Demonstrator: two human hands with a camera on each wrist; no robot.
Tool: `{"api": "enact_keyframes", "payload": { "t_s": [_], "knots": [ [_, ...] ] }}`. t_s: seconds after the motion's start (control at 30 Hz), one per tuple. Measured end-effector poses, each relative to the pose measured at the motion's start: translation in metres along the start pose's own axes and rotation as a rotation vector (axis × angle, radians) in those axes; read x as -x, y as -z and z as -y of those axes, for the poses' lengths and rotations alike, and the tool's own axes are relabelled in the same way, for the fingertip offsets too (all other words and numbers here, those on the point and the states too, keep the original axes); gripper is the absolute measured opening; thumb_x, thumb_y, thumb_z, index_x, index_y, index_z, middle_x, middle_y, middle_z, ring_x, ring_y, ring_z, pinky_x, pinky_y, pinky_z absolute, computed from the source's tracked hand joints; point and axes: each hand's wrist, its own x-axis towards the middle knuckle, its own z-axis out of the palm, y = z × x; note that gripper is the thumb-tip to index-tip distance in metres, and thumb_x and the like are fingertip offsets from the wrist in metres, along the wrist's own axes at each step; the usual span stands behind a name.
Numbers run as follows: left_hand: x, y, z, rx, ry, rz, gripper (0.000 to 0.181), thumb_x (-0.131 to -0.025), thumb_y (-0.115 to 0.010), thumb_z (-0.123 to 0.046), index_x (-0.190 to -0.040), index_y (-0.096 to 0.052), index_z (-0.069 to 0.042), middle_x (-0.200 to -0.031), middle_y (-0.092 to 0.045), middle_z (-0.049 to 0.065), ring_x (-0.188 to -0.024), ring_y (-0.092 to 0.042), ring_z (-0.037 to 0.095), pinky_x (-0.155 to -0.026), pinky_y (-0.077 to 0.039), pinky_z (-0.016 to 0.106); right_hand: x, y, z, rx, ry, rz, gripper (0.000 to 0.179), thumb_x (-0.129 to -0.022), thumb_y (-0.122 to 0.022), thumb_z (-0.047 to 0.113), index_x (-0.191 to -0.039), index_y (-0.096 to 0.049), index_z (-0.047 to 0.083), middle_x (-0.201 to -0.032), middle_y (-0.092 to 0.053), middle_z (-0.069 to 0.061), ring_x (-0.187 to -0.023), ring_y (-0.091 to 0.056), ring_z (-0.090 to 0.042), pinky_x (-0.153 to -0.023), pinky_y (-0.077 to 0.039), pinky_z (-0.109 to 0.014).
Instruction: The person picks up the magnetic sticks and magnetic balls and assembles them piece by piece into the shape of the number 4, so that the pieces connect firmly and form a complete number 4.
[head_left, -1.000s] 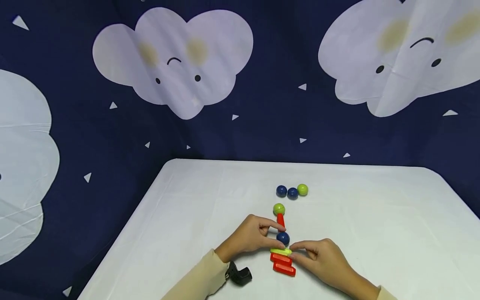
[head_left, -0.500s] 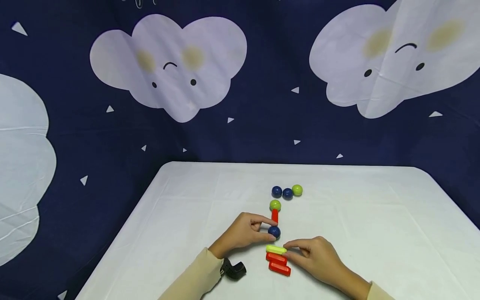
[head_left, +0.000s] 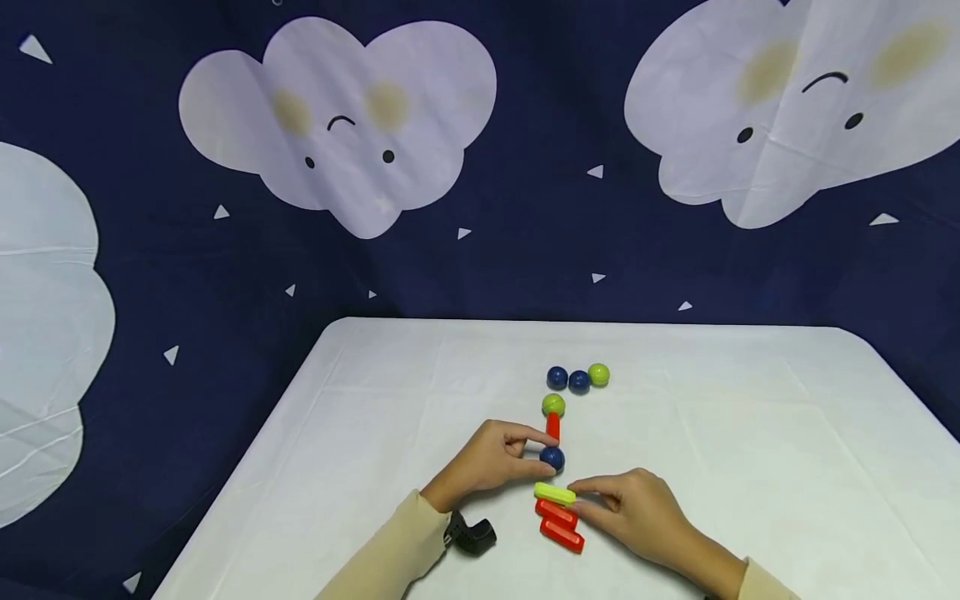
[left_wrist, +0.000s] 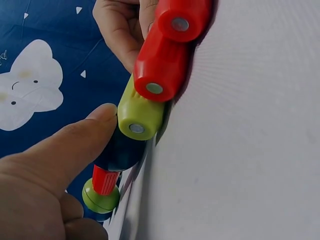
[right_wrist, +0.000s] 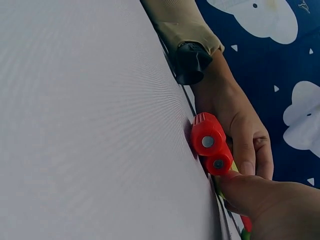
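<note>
My left hand (head_left: pixel 491 458) pinches a dark blue ball (head_left: pixel 552 459) between thumb and index finger. Beyond the ball, a short red magnetic rod (head_left: pixel 552 427) runs to a green ball (head_left: pixel 553 405). My right hand (head_left: pixel 641 510) pinches the right end of a yellow-green magnetic rod (head_left: pixel 555 493), which lies crosswise just nearer than the blue ball. Against it on the near side lie two more red rods, a middle one (head_left: pixel 557 512) and a nearest one (head_left: pixel 562 535). In the left wrist view, round metal discs show in the ends of the yellow-green rod (left_wrist: pixel 141 117) and the red rods.
Farther back on the white table (head_left: pixel 420 375), two blue balls (head_left: pixel 579 382) and a green ball (head_left: pixel 598 374) sit in a row. A black wrist device (head_left: pixel 474 536) sticks out by the left sleeve. A dark cloud-patterned cloth (head_left: pixel 525 267) hangs behind.
My left hand has shifted the blue ball slightly away from the yellow-green rod, so a gap shows between them. The right hand keeps its pinch on that rod. The head view has shifted a little.
</note>
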Motion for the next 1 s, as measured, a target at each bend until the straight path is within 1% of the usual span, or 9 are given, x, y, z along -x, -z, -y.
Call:
{"api": "enact_keyframes", "payload": {
  "t_s": [0.1,0.27,0.53,0.7,0.8,0.93,1.0],
  "knots": [
    [0.000,-0.001,0.001,-0.002,0.002,-0.007,0.032,-0.082,-0.089,-0.028,-0.112,-0.080,-0.024,-0.055,-0.030,-0.007,-0.052,-0.028,0.004,-0.055,-0.030,0.021,-0.001,0.000,0.000,-0.009,0.007,-0.014,0.018,-0.088,-0.081,0.040,-0.100,-0.082,0.027,-0.053,-0.029,0.031,-0.047,-0.027,0.010,-0.044,-0.025,-0.018],
    [0.000,-0.001,0.002,-0.011,0.000,-0.017,0.031,-0.082,-0.089,-0.029,-0.111,-0.080,-0.025,-0.056,-0.029,-0.008,-0.051,-0.028,0.004,-0.052,-0.027,0.022,-0.001,0.000,-0.002,-0.055,0.019,-0.034,0.016,-0.088,-0.082,0.036,-0.100,-0.081,0.026,-0.054,-0.031,0.030,-0.048,-0.027,0.011,-0.043,-0.025,-0.017],
    [-0.001,0.000,0.002,-0.011,-0.005,-0.006,0.031,-0.083,-0.088,-0.030,-0.113,-0.080,-0.024,-0.055,-0.029,-0.007,-0.050,-0.027,0.005,-0.051,-0.026,0.022,0.001,0.001,-0.005,-0.136,0.030,-0.052,0.014,-0.087,-0.084,0.029,-0.100,-0.080,0.026,-0.056,-0.032,0.030,-0.049,-0.027,0.013,-0.042,-0.026,-0.014],
    [-0.003,0.002,0.000,-0.016,-0.011,-0.022,0.031,-0.083,-0.088,-0.028,-0.112,-0.080,-0.024,-0.056,-0.029,-0.007,-0.050,-0.026,0.005,-0.051,-0.025,0.022,0.000,0.004,-0.006,-0.196,-0.022,-0.042,0.014,-0.087,-0.083,0.031,-0.100,-0.079,0.029,-0.054,-0.032,0.030,-0.048,-0.028,0.011,-0.042,-0.028,-0.016],
    [-0.003,-0.001,0.001,-0.013,-0.004,-0.023,0.030,-0.082,-0.089,-0.028,-0.111,-0.080,-0.024,-0.056,-0.029,-0.008,-0.050,-0.026,0.005,-0.052,-0.026,0.021,0.003,0.007,-0.009,-0.218,-0.054,-0.034,0.012,-0.088,-0.082,0.032,-0.100,-0.079,0.029,-0.054,-0.032,0.028,-0.048,-0.028,0.009,-0.043,-0.028,-0.017],
    [-0.002,-0.004,0.002,-0.009,0.000,-0.013,0.031,-0.082,-0.089,-0.029,-0.111,-0.080,-0.024,-0.055,-0.028,-0.008,-0.050,-0.026,0.004,-0.052,-0.027,0.021,0.005,0.011,-0.012,-0.250,-0.057,-0.016,0.012,-0.089,-0.081,0.031,-0.101,-0.079,0.029,-0.054,-0.033,0.026,-0.048,-0.028,0.009,-0.042,-0.028,-0.018],
    [-0.001,-0.003,0.002,-0.009,-0.003,-0.023,0.031,-0.081,-0.089,-0.029,-0.111,-0.080,-0.023,-0.055,-0.028,-0.008,-0.050,-0.026,0.004,-0.052,-0.026,0.021,0.003,0.014,-0.015,-0.259,-0.051,-0.016,0.012,-0.089,-0.081,0.032,-0.101,-0.078,0.029,-0.054,-0.034,0.025,-0.048,-0.029,0.009,-0.041,-0.029,-0.018]
  ]
}}
